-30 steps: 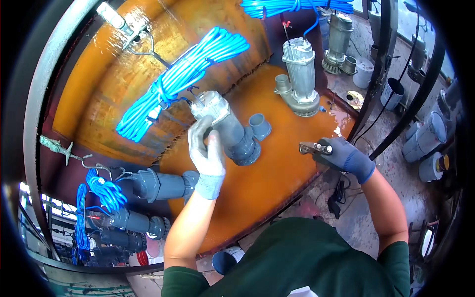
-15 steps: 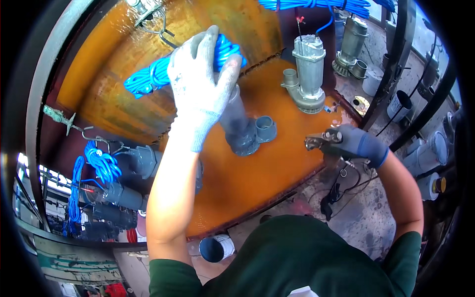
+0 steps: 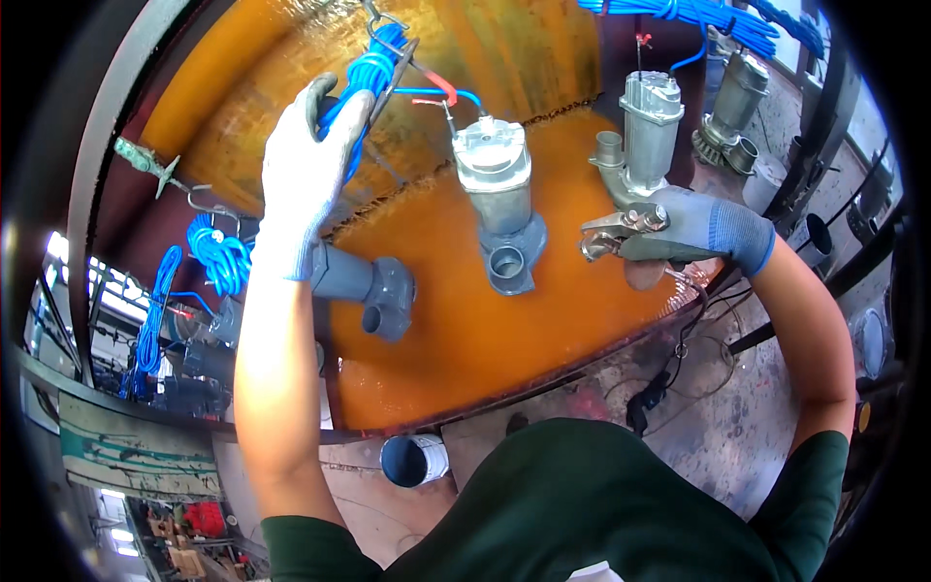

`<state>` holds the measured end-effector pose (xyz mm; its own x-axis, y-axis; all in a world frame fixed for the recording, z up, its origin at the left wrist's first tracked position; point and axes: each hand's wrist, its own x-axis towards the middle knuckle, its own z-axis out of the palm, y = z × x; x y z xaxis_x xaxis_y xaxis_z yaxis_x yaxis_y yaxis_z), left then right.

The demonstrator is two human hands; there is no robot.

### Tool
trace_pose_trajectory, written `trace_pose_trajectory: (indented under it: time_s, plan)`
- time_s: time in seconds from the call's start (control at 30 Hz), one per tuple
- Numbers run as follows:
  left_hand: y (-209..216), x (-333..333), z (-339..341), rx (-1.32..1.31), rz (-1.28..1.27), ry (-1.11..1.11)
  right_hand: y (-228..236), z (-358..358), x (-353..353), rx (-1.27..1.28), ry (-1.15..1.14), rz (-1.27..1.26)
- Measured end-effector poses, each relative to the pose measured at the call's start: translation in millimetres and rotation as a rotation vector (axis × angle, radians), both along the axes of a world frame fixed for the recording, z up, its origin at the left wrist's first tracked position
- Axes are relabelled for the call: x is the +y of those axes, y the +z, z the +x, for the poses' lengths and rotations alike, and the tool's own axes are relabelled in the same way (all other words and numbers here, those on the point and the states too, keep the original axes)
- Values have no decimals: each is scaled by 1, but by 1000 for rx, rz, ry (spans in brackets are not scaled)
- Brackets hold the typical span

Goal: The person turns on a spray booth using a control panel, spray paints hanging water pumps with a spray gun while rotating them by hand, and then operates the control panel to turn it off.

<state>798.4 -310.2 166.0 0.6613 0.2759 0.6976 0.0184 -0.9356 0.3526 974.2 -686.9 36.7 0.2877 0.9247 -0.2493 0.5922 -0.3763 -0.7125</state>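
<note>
My left hand, in a white-grey glove, is wrapped round a bundled coil of blue cable hung on a metal hook. From the coil a blue cable runs to the top of a grey submersible pump, hanging in the middle with its round outlet toward me. The pump's upper part is bare, shiny metal; its lower part is grey. To the right, my right hand in a grey glove grips a metal spray gun, its nozzle toward the pump and apart from it. The trigger finger is not clear.
An orange-stained booth stands behind and beneath the pumps. Another pump hangs at the right and a dark grey one at the left. An overhead metal rail curves along the left. A bucket stands on the floor near me.
The middle pump has turned, bringing its outlet round to face me. My left hand moved left and the coil swung upright. My right hand rose slightly with the spray gun.
</note>
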Motion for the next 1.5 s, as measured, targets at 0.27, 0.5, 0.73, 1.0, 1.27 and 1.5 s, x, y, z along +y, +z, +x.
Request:
trace_pose_trajectory:
  time_s: [0.27,0.5,0.73,1.0,1.27,1.5]
  plan:
    - [10,44,20,279,366,231,-7,-19,65,-130,-43,246]
    - [11,72,38,316,346,227,10,-55,57,8,-68,162]
    - [9,38,57,369,403,343,-123,-117,-15,202,-357,493]
    - [-27,39,61,214,762,375,-245,-159,-80,421,-1064,813]
    - [-39,36,59,128,845,409,-151,-180,-105,479,-796,911]
    - [-35,36,55,131,827,371,-158,-183,-106,326,-799,888]
